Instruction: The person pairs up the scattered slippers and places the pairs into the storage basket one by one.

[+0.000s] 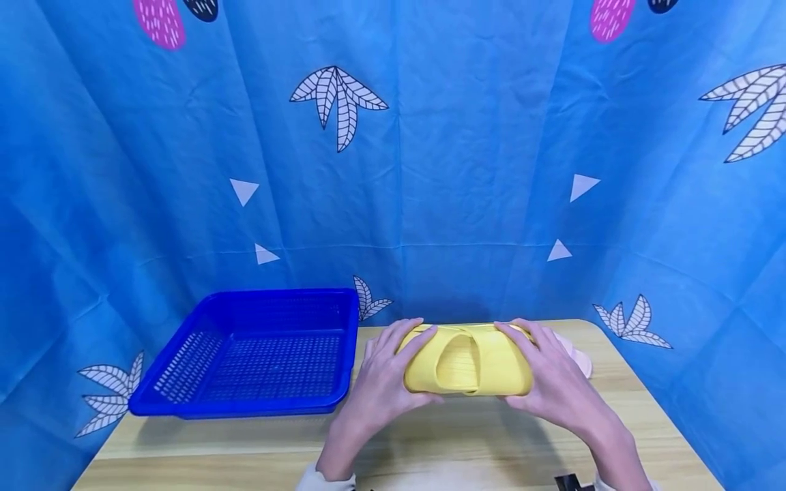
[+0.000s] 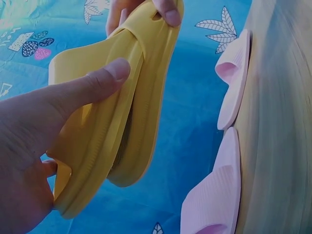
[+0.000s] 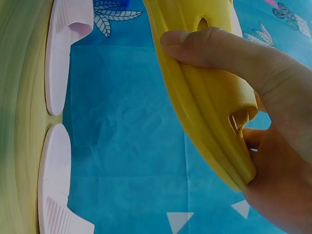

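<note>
A pair of yellow slippers [image 1: 506, 365] is held up over the table, their straps meeting and overlapping at the middle in the head view. My left hand [image 1: 382, 378] grips the left end, fingers over the top and thumb along the lower near side. At the other end my right hand [image 1: 555, 378] grips in the same way. In the left wrist view, the left thumb presses on the side of the nearer yellow slipper [image 2: 92, 141], and the two soles diverge with a narrow gap. The right thumb lies along the sole edge of a yellow slipper [image 3: 209, 97] in the right wrist view.
Left of the hands is a blue perforated plastic basket [image 1: 245, 412] on the wooden table [image 1: 245, 470]. Two pale pink slippers lie on the tabletop, one pink slipper [image 2: 214, 195] near the other pink slipper [image 2: 236, 73]. A blue patterned curtain [image 1: 454, 170] surrounds the table's back and sides.
</note>
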`<state>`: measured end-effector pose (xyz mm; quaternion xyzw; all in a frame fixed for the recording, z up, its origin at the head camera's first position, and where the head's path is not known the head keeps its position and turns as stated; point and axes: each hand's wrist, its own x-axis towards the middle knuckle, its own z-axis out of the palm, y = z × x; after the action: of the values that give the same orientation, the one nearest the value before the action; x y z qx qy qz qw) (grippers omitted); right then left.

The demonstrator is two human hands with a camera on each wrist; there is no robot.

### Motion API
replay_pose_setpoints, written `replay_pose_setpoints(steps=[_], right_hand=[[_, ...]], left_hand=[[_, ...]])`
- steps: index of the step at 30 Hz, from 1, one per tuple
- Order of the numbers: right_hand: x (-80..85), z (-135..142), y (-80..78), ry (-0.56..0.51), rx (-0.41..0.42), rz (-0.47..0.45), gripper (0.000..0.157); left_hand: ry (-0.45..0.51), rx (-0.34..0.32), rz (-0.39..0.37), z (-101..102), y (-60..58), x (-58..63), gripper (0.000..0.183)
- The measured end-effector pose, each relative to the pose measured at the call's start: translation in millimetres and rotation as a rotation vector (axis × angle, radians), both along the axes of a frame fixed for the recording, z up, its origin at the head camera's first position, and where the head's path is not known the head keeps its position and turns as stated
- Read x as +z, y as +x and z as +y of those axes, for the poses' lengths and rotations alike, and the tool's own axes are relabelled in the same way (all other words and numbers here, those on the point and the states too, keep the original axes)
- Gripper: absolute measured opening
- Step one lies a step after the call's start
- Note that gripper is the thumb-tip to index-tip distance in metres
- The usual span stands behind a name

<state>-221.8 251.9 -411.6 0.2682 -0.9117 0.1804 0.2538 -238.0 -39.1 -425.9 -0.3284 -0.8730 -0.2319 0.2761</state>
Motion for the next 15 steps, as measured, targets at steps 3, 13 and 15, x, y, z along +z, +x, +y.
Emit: replay_pose_setpoints(steps=[3, 13, 15], right_hand=[[-0.3, 0.3, -0.3, -0.006, 0.009, 0.000, 0.109], [-2.4, 1.6, -1.0, -0.035, 0.043, 0.006, 0.104], [-2.4, 2.1, -0.6, -0.037, 0.045, 0.009, 0.104]], left_hand=[[-0.004, 0.008, -0.001, -0.1, 0.5, -0.5, 0.102], [-0.008, 0.012, 0.031, -2.8, 2.6, -1.1, 0.097], [-0.007, 0.007, 0.034, -4.1, 3.4, -1.7, 0.097]])
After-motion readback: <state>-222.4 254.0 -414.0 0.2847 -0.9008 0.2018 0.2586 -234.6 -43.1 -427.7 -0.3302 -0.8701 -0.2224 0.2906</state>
